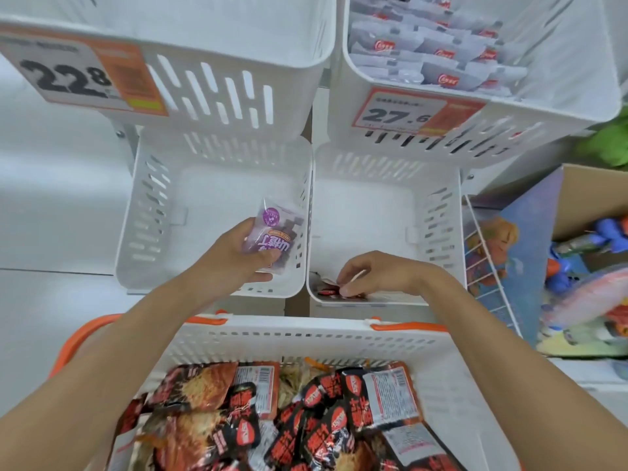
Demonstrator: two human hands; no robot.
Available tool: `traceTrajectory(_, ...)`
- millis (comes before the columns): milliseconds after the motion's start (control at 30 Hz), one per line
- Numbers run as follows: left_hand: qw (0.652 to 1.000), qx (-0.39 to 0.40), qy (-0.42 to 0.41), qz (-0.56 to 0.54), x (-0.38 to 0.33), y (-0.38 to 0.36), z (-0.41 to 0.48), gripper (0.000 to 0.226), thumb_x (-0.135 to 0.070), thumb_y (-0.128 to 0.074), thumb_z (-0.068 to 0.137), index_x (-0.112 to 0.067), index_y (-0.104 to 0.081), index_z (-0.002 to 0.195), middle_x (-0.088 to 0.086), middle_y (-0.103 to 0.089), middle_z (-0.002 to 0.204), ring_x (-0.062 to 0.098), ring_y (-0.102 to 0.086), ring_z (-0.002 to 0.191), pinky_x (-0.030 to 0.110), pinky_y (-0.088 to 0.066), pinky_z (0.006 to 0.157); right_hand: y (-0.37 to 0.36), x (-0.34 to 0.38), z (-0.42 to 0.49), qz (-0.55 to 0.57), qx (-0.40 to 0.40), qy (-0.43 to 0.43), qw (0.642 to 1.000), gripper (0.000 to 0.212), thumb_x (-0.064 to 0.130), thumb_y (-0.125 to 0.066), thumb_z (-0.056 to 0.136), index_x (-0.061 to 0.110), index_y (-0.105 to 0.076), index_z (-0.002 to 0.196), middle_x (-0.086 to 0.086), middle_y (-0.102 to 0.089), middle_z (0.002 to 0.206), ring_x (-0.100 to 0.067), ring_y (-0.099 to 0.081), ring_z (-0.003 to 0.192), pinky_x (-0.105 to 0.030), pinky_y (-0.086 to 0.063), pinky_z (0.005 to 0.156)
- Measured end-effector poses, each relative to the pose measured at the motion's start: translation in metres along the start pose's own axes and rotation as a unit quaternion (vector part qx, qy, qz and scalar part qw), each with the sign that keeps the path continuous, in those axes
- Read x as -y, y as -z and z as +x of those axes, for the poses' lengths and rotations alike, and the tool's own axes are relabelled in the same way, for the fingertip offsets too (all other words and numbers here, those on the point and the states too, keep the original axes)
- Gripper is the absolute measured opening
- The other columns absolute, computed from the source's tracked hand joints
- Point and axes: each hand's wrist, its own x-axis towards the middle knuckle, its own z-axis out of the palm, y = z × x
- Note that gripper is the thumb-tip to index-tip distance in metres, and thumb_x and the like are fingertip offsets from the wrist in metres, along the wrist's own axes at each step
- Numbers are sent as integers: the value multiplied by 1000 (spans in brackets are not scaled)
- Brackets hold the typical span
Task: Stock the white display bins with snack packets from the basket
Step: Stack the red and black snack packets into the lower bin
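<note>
The main risk, as we judged it, was w/ the purple packet (pixel 276 232). The left hand (pixel 238 258) held it only by its near end, thumb on top and fingers under, so most of it stuck out free toward the far side. If the hand let go too early or tilted, the packet could slide against the right wall of the near-left bin (pixel 129 232) and land on its edge, or (less likely, we thought) drop into the gap btw. the two near bins. It hung above the right part of that bin, whose floor showed no other packet, so nothing there would stop a slide. A second risk: the purple one did not look like the red-and-black snack packets (pixel 306 419) in the basket (pixel 306 338), so we could not be sure this bin was the correct one for it.

The right hand (pixel 370 270) was down in the near-left corner of the near-right bin (pixel 448 232), fingers bent onto a few small red packets (pixel 325 291) lying against the near wall. We could not tell if it pinched one or only pressed them, because the fingertips hid the contact. The basket stood nearest to us, under both arms, w/ many packets in it.
</note>
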Motion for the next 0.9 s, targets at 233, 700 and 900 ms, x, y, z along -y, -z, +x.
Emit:
traceTrajectory(233, 1000, 12, 11, 1, 3, -5, 3, 39, -11, -63, 92, -25, -54, 127, -4, -68, 115, 12, -68, 101, 30, -58, 84, -6, 2, 7, -53, 39, -8, 998, 39, 47, -65, 89, 39, -59, 127, 11, -41, 146, -10, -34, 133, -32, -26, 112)
traceTrajectory(700, 998, 57, -9, -20, -20, -20, -16, 49, -2, -68, 85, -22, -57, 128, 5, -70, 113, 18, -68, 102, 29, -58, 84, -8, 39, -54, 198, -172, 136, 955, 48, 34, -72, 86, 34, -56, 131, 2, -57, 136, -11, -55, 123, -31, -43, 105)
traceTrajectory(900, 998, 36, -48, -17, -77, -53, -47, 35, 0, -75, 79, -3, -58, 110, 17, -71, 103, 22, -70, 83, 36, -60, 78, 5, 96, -130, 165, -196, 208, 944, 27, 19, -73, 85, 14, -66, 111, -10, -72, 104, -17, -68, 93, -37, -52, 92)
